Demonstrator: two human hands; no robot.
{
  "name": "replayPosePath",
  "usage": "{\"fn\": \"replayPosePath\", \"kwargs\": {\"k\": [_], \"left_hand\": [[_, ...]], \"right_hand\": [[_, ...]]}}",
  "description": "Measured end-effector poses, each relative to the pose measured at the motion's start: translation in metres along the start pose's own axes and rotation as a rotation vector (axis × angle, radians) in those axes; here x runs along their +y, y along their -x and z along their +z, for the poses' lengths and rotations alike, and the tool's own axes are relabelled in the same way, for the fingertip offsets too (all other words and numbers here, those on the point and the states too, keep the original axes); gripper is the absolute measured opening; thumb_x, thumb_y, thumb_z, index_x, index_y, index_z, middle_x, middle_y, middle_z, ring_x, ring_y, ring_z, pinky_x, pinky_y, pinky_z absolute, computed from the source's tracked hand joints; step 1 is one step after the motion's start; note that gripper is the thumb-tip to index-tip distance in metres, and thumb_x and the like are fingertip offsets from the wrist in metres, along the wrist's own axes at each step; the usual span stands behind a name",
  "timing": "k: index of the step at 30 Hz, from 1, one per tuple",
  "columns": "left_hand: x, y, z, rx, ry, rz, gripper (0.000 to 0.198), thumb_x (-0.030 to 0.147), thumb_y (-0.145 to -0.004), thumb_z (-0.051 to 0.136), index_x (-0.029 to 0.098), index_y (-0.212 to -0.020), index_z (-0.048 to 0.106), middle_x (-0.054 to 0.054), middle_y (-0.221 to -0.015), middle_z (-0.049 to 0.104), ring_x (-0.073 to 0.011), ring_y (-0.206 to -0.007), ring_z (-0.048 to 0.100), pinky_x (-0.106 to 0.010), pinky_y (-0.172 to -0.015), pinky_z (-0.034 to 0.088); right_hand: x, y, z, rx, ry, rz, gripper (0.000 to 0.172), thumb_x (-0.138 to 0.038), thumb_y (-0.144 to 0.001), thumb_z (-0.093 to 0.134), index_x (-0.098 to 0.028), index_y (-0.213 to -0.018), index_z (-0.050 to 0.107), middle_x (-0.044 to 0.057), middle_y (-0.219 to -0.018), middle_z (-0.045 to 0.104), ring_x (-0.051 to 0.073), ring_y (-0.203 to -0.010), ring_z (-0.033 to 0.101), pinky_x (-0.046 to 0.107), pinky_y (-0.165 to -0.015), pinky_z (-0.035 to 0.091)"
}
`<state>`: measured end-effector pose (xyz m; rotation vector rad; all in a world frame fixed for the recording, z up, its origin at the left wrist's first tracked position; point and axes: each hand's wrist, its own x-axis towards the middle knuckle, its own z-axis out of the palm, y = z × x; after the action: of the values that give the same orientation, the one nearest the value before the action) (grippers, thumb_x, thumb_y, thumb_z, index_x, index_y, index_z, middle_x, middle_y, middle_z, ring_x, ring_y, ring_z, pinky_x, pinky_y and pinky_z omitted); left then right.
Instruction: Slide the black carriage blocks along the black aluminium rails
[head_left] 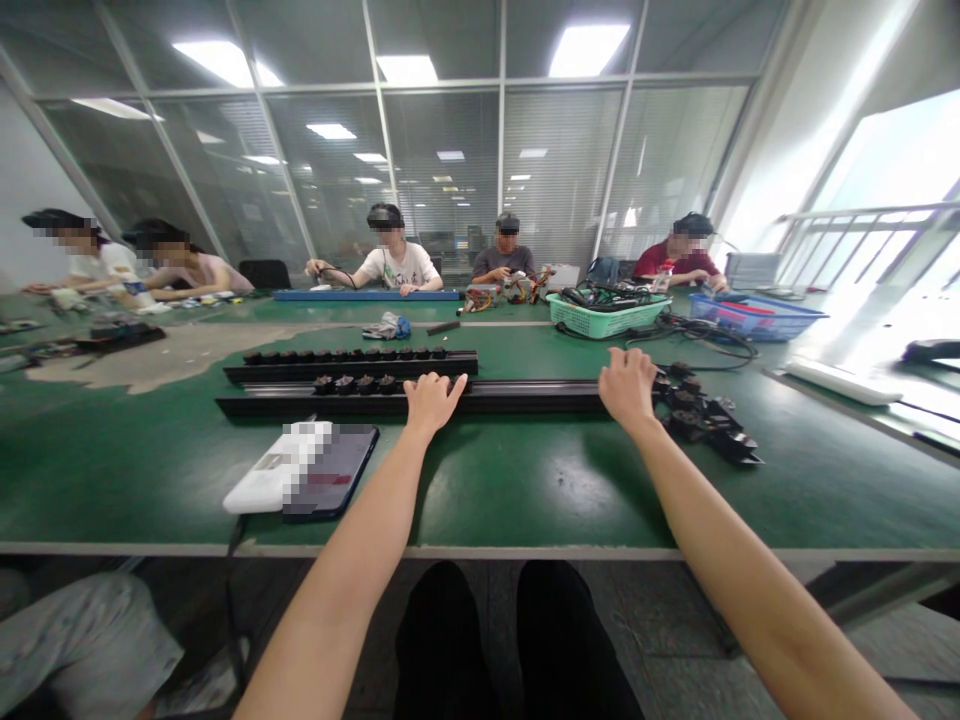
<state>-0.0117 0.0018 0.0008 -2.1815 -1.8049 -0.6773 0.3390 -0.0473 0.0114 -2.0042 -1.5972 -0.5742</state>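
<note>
Right here, left hand (433,405) and right hand (628,388) rest on the black aluminium rail (525,398) at 12 o'clock, both grips apart (fingers spread, nothing clamped)!

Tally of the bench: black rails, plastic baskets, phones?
Black rails: 2 (upper rail, lower rail)
Plastic baskets: 2 (green basket, blue basket)
Phones: 1 (phone)
Total: 5
</note>
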Motion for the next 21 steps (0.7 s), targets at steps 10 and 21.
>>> {"fn": "replayPosePath", "kwargs": {"k": [10, 21], "left_hand": [[-0.016, 0.003, -0.020, 0.247, -0.094, -0.145, 0.040, 0.030, -0.104, 0.034, 0.014, -0.116, 0.068, -0.021, -0.124, 0.063, -0.0360, -0.119, 0.056, -0.048, -0.099, 0.040], [-0.011, 0.004, -0.001, 0.264, -0.130, -0.407, 0.045, 0.043, -0.103, 0.044, 0.007, -0.121, 0.064, -0.026, -0.130, 0.057, -0.0412, -0.122, 0.052, -0.049, -0.098, 0.047]], "right_hand": [[-0.160, 0.029, -0.009, -0.227, -0.187, -0.664, 0.030, -0.020, -0.105, 0.036, -0.014, -0.121, 0.061, 0.016, -0.115, 0.069, 0.028, -0.110, 0.059, 0.037, -0.097, 0.038], [-0.185, 0.063, 0.013, -0.313, -0.370, -0.441, 0.036, -0.021, -0.105, 0.038, -0.012, -0.136, 0.052, 0.015, -0.124, 0.071, 0.028, -0.117, 0.062, 0.038, -0.099, 0.038]]}}
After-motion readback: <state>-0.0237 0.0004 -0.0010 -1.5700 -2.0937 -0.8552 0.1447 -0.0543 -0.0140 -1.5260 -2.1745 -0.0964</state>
